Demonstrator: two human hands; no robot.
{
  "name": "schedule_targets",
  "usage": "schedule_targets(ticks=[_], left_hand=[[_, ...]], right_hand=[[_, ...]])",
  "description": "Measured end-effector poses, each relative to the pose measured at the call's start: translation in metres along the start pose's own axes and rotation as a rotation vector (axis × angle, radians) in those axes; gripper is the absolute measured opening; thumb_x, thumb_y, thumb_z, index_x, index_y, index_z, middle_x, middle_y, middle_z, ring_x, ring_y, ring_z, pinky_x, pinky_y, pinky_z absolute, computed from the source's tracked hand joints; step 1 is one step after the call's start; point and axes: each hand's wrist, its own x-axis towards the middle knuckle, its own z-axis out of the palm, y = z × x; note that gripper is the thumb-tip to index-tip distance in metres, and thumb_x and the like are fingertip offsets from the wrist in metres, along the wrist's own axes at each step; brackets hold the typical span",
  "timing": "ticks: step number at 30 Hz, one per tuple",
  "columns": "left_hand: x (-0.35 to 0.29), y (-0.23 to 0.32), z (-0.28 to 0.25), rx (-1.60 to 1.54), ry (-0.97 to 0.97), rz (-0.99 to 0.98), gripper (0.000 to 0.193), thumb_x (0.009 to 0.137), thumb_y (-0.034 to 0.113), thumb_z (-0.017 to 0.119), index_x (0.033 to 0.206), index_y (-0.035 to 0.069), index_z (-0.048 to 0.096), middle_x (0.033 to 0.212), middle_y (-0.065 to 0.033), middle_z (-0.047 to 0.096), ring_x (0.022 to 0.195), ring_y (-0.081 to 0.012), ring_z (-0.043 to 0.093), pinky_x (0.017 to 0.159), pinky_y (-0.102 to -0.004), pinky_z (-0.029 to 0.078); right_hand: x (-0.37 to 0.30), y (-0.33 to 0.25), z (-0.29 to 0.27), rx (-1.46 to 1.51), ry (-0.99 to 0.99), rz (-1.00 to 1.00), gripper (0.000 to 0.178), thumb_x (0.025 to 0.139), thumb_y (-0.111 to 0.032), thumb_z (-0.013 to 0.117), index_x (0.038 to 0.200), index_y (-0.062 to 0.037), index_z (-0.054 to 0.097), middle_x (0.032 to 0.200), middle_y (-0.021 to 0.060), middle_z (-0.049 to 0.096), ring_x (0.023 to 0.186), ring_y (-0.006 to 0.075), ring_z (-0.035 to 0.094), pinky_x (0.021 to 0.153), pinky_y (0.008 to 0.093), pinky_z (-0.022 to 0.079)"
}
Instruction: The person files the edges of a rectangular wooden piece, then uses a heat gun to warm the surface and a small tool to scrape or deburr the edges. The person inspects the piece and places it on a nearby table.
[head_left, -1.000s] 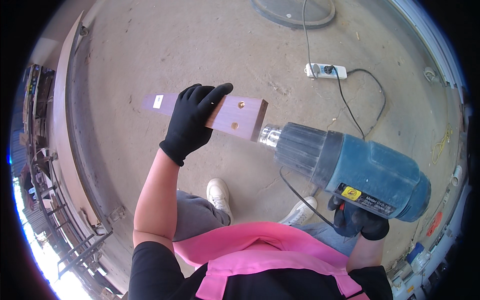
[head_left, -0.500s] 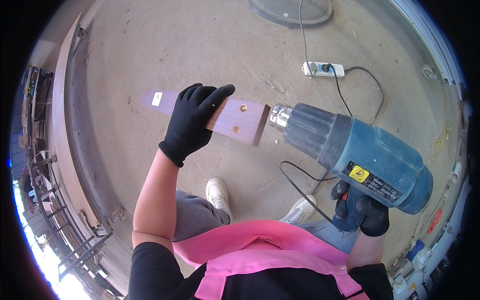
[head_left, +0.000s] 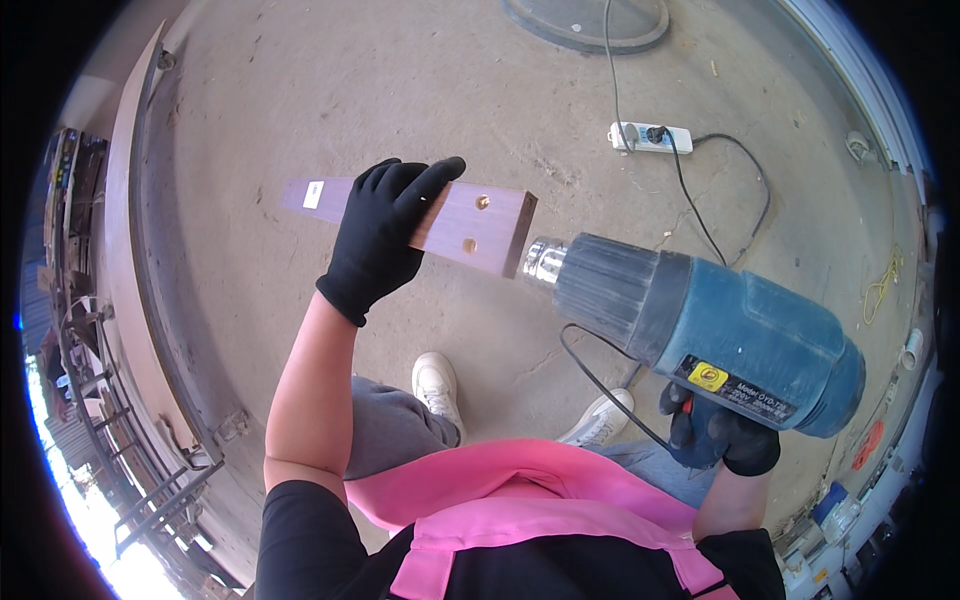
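My left hand (head_left: 385,235), in a black glove, is closed around a tapered wooden piece (head_left: 478,225) with a purplish film-like surface, two round holes near its wide end and a small white label on the narrow part. In my right hand (head_left: 730,440), also gloved, is the handle of a blue heat gun (head_left: 760,330), fingers wrapped round it near a red trigger. The gun's metal nozzle (head_left: 545,260) points left, close to the lower part of the wood's end face; a narrow gap seems to lie between them.
A white power strip (head_left: 650,137) with plugs and cords lies on the concrete floor (head_left: 480,110). The black cord (head_left: 590,375) loops below the gun. A round grey base (head_left: 600,25) stands at the far side. Boards and a metal rack (head_left: 130,470) line the left.
The heat gun has moved left and tilted slightly, so its nozzle now sits lower along the wood's end. The wooden piece has risen a little in the view.
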Motion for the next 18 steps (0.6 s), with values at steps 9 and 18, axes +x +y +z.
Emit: schedule_targets(ticks=[9,18], left_hand=[[-0.0012,0.0028,-0.0014,0.001,-0.018,-0.015,0.066,0.071,-0.009,0.064,0.131,0.016,0.057,0.105,-0.0082,0.063,0.100,-0.0313,0.058,0.093,-0.0421,0.046],[0.0015,0.0063,-0.0030,-0.011,-0.008,0.019,0.065,0.070,-0.008,0.064,0.130,0.016,0.058,0.100,-0.0087,0.063,0.095,-0.0314,0.058,0.088,-0.0418,0.046]], right_hand=[[0.0011,-0.0001,0.0062,-0.050,0.029,-0.031,0.053,0.094,-0.016,0.066,0.137,0.0022,0.041,0.120,0.0212,0.051,0.102,0.0312,0.062,0.076,0.0326,0.059],[0.0041,-0.0026,0.0079,0.127,0.040,-0.043,0.052,0.092,-0.016,0.068,0.135,0.0027,0.045,0.117,0.0214,0.055,0.095,0.0284,0.066,0.070,0.0312,0.059]])
